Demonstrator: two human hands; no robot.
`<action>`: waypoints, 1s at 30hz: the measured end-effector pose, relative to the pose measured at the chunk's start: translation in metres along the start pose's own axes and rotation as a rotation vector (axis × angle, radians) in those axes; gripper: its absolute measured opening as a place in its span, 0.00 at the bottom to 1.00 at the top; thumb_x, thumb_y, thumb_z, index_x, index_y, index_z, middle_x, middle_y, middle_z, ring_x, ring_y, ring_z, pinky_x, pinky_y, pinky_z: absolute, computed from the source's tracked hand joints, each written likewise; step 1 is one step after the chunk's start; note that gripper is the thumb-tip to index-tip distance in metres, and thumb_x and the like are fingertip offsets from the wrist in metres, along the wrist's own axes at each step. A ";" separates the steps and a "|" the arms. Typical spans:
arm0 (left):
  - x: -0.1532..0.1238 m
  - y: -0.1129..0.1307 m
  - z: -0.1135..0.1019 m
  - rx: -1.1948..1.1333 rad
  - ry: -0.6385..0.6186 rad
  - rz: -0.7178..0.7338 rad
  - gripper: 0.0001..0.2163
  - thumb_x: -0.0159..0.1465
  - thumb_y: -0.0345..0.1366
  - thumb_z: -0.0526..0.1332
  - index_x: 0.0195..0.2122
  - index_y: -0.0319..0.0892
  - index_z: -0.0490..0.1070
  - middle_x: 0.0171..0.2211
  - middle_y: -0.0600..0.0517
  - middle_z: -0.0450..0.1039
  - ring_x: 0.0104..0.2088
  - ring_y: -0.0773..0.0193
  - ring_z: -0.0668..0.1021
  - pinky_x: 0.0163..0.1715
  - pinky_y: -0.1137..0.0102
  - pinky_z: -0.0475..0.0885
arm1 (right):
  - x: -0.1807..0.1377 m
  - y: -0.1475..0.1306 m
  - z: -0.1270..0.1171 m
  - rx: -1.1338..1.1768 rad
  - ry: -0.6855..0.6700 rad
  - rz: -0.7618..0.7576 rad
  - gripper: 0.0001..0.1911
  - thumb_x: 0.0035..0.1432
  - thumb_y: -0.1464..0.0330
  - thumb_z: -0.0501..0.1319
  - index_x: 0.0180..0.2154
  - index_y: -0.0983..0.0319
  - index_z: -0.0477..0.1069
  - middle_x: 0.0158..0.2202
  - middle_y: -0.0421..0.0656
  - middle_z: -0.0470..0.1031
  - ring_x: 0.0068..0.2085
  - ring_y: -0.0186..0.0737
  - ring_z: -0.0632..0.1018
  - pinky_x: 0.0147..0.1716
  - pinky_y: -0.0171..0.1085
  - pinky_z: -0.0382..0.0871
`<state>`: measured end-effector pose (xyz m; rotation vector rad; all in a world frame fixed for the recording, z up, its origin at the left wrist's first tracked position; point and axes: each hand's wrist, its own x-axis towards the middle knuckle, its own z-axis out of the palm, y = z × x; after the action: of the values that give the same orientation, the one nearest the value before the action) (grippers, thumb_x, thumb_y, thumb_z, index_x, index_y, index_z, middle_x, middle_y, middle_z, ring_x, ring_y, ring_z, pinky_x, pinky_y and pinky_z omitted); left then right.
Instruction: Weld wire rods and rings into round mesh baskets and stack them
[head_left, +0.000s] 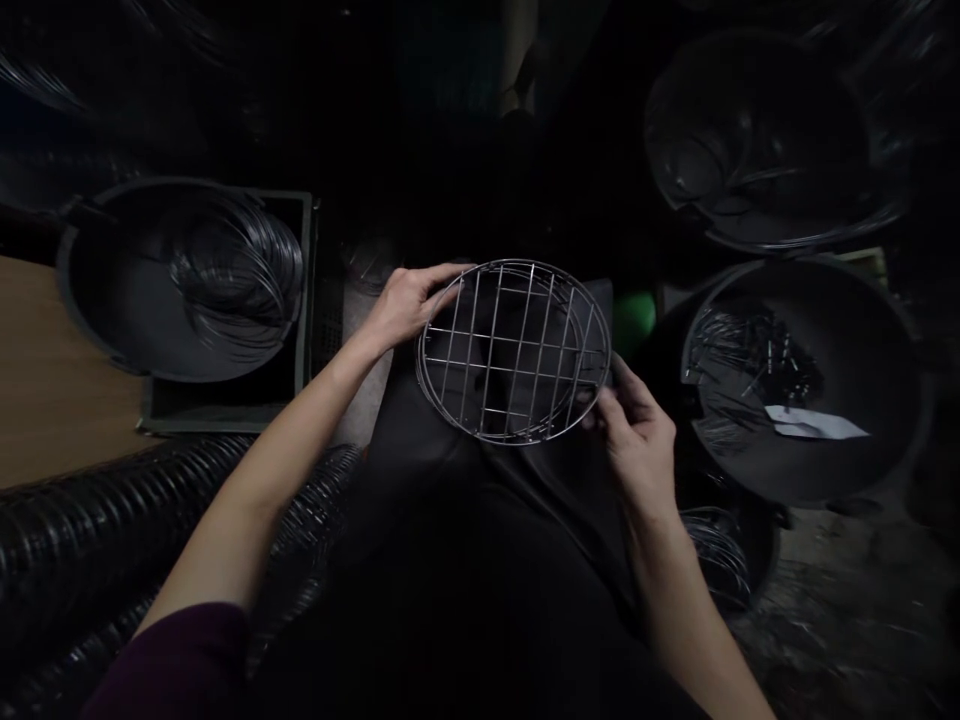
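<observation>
A round wire rack (517, 366), with a grid of thin rods inside a ring-shaped rim, is held up over my dark-clothed lap. My left hand (409, 303) grips its upper left rim, fingers reaching along the edge. At the lower right rim, my right hand (637, 425) pinches the wire with thumb and fingers; some fingertips are hidden behind the rim. More wire rings show beneath the grid, so the rack has depth or there is more than one layer; I cannot tell which.
At left, a grey tub (142, 340) holding coiled wire rings (236, 270) rests on a crate (304, 300). Stacked wire rings (97, 530) lie below it. At right, another tub (862, 400) contains short wire pieces (727, 350) and a white paper (816, 423). A further tub (757, 130) stands behind.
</observation>
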<state>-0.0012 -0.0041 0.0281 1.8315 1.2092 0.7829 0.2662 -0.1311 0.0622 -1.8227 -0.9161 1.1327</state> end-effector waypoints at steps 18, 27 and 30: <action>-0.008 -0.021 0.020 -0.176 0.067 0.018 0.21 0.64 0.52 0.55 0.53 0.47 0.70 0.52 0.52 0.72 0.54 0.57 0.74 0.57 0.59 0.67 | -0.028 0.040 -0.002 -0.598 -0.018 -0.457 0.29 0.58 0.57 0.57 0.57 0.66 0.65 0.49 0.54 0.72 0.51 0.49 0.74 0.52 0.50 0.67; -0.010 -0.022 0.019 -0.086 0.172 -0.053 0.21 0.64 0.51 0.56 0.49 0.41 0.73 0.47 0.50 0.75 0.49 0.59 0.76 0.53 0.66 0.69 | -0.044 0.051 0.042 -0.660 0.068 -0.384 0.53 0.47 0.48 0.65 0.64 0.69 0.47 0.57 0.62 0.59 0.60 0.59 0.62 0.56 0.58 0.58; -0.008 -0.019 0.015 -0.059 0.250 -0.108 0.21 0.62 0.52 0.58 0.49 0.42 0.72 0.48 0.49 0.74 0.48 0.57 0.75 0.54 0.63 0.68 | -0.031 0.049 0.022 -0.554 -0.047 -0.422 0.47 0.50 0.51 0.64 0.64 0.65 0.50 0.57 0.57 0.62 0.58 0.53 0.65 0.56 0.52 0.61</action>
<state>0.0003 -0.0116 0.0040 1.6413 1.4143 0.9972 0.2433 -0.1734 0.0232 -1.8887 -1.6744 0.6958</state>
